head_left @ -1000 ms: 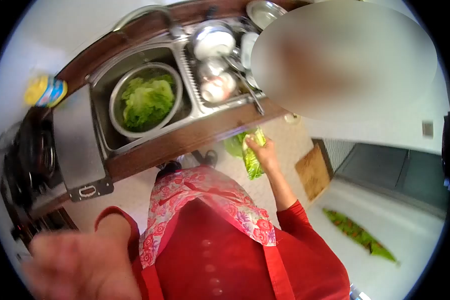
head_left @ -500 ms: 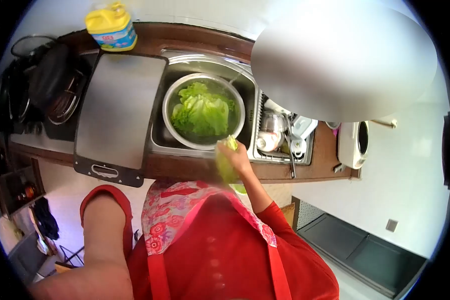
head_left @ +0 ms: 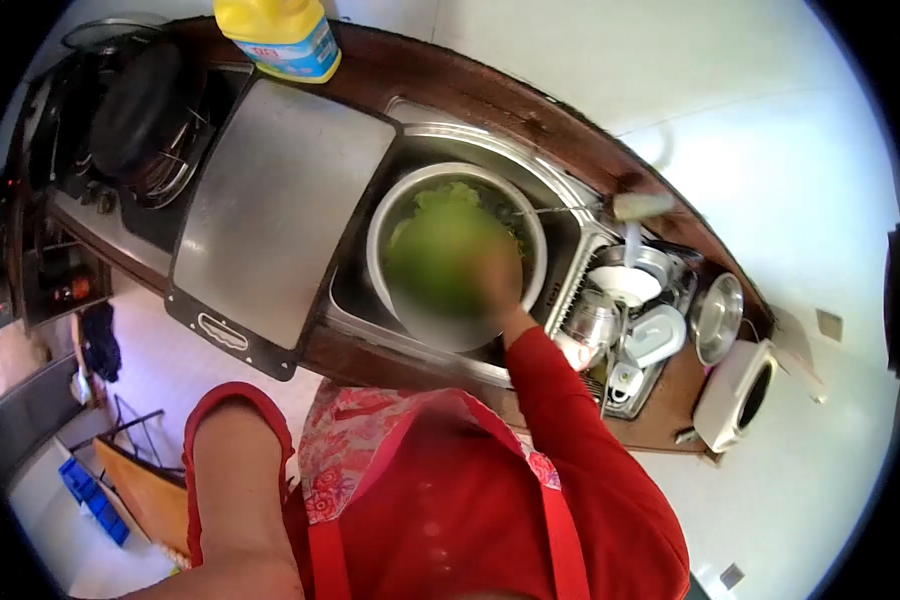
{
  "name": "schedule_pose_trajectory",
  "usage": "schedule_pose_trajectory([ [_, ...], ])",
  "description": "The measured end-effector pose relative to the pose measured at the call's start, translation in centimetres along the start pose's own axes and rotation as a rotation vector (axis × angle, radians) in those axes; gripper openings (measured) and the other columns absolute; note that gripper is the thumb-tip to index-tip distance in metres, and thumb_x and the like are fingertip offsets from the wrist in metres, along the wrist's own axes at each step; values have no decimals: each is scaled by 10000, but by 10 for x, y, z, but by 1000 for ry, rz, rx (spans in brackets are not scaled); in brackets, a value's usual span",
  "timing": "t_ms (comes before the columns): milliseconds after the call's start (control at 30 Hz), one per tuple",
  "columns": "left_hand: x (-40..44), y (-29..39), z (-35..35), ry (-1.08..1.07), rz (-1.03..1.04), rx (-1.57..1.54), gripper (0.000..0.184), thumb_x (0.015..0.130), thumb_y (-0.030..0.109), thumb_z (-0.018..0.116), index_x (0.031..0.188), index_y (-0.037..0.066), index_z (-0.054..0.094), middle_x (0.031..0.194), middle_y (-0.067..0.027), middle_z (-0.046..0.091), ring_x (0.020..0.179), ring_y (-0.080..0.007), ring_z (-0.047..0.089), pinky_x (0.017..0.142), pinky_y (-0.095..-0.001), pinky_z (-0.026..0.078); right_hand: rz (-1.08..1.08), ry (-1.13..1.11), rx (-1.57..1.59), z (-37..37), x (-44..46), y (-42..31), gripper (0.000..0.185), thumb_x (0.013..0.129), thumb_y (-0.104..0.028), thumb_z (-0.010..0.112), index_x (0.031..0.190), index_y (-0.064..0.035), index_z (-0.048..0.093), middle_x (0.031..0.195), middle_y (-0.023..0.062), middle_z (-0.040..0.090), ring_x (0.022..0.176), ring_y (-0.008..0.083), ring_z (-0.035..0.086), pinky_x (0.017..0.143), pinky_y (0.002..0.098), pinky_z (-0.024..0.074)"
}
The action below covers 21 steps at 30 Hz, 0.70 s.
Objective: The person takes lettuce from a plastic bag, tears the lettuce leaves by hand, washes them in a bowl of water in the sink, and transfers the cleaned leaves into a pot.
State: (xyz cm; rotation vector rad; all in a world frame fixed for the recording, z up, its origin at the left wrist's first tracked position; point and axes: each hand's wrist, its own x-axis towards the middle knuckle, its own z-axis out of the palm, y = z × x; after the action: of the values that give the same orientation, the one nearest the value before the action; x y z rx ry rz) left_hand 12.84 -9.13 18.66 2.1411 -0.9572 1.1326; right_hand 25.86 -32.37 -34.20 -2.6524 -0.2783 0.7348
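We obtain this view from one head-worn camera, which faces forward and steeply down over the wearer's apron (head_left: 345,430), close along the lower edge, toward the sink (head_left: 562,240) and metal basin (head_left: 373,240) at arm's reach near the centre. We note a wide-angle field with dark, curved borders, rolled so that the surface (head_left: 450,62) slopes from upper left to lower right. We see the right hand (head_left: 498,278) at mid-range over the basin, with the wall (head_left: 530,60) beyond and the floor (head_left: 160,335) at lower left.
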Motion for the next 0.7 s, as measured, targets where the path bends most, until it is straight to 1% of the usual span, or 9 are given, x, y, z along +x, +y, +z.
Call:
schedule_pose_trajectory([
  [67, -1, -15, 17, -71, -27, 2, 361, 798, 211, 509, 1097, 15, 462, 1084, -186, 374, 973, -299, 349, 835, -390, 299, 94, -6, -123, -1, -34, -75, 1020, 676, -760, 489, 1433, -184, 122, 1449, 252, 87, 1293, 452, 207, 985, 637, 188],
  [100, -2, -22, 25, -89, -35, 2, 366, 800, 213, 509, 1104, 15, 458, 1092, -188, 369, 982, -301, 343, 841, -393, 294, 155, 39, -329, -4, -53, -116, 1009, 683, -765, 470, 1433, -184, 126, 1452, 246, 90, 1291, 452, 213, 990, 630, 190],
  [167, -7, -34, 36, -116, -57, 2, 377, 802, 215, 508, 1117, 16, 449, 1109, -191, 358, 999, -305, 332, 852, -399, 284, 115, 19, -425, -6, -50, -125, 961, 707, -760, 439, 1426, -186, 161, 1451, 235, 111, 1285, 450, 229, 993, 626, 189],
  [233, -12, -41, 48, -140, -66, 0, 388, 805, 217, 507, 1131, 17, 440, 1126, -193, 346, 1017, -309, 320, 864, -404, 275, -82, -112, -193, -19, -27, -92, 888, 741, -738, 415, 1414, -190, 224, 1447, 226, 147, 1277, 447, 246, 991, 635, 186],
  [333, -16, -48, 57, -171, -87, -4, 405, 809, 221, 506, 1151, 18, 426, 1151, -198, 330, 1043, -315, 303, 881, -412, 260, -333, -260, -103, -85, -6, -77, 799, 771, -708, 400, 1379, -195, 320, 1421, 212, 237, 1263, 433, 282, 988, 642, 184],
  [433, -16, -52, 61, -215, -108, -1, 422, 813, 224, 504, 1171, 19, 413, 1177, -202, 313, 1069, -321, 286, 899, -421, 246, -142, -168, -324, -64, 2, -91, 726, 795, -666, 416, 1353, -202, 371, 1390, 205, 305, 1252, 417, 308, 988, 643, 185],
  [467, -16, -51, 62, -221, -115, -4, 428, 814, 226, 504, 1177, 20, 408, 1185, -204, 307, 1078, -323, 281, 905, -423, 241, -21, -17, -311, -26, 3, -89, 755, 775, -666, 458, 1362, -202, 353, 1381, 207, 321, 1258, 411, 301, 982, 639, 209],
  [600, -19, -50, 66, -222, -122, -5, 452, 820, 230, 502, 1204, 21, 390, 1219, -210, 285, 1113, -330, 258, 928, -434, 222, -191, 79, -291, 4, -20, -102, 793, 756, -639, 514, 1385, -209, 294, 1390, 189, 307, 1284, 400, 254, 941, 647, 271],
  [700, -20, -44, 66, -204, -103, 3, 469, 824, 234, 500, 1224, 23, 377, 1244, -214, 268, 1139, -336, 241, 945, -443, 208, -527, -172, -131, -39, 2, -69, 774, 733, -536, 618, 1365, -200, 324, 1329, 189, 370, 1258, 397, 285, 940, 621, 299],
])
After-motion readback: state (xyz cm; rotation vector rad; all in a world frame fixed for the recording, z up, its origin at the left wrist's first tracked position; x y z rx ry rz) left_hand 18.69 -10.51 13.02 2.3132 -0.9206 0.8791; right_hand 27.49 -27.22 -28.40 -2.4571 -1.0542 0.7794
